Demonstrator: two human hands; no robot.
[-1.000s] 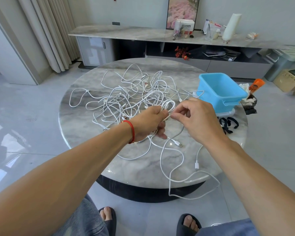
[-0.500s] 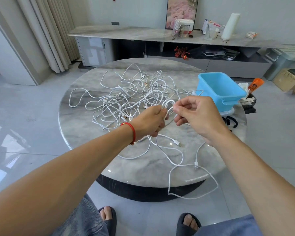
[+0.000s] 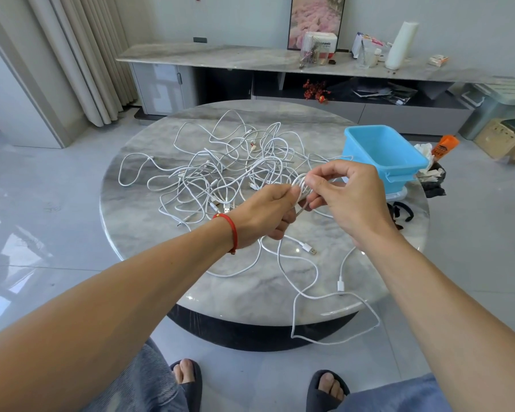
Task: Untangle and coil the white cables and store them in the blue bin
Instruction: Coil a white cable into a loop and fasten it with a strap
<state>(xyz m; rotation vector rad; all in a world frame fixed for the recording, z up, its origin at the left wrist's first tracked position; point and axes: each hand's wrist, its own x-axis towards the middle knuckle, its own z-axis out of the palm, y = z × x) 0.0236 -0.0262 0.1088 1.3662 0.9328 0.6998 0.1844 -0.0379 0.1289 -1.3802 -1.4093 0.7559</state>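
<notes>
Partly hidden, small cable coil [image 3: 300, 187] pinched between left hand [image 3: 263, 214] and right hand [image 3: 347, 200], strands indistinct.

Above the round marble table [image 3: 149, 233], the left hand [image 3: 265, 215] and the right hand [image 3: 347, 197] are pinching a small white cable coil [image 3: 300, 187] between them, while tangled white cables [image 3: 229, 171] are lying behind, and the blue bin [image 3: 399, 169] is sitting at the table's right edge.

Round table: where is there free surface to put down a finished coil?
Bare marble lies on the table's left rim, beside the cable tangle, and on the near edge below the left hand. The centre is crowded; the blue bin occupies the right.
</notes>
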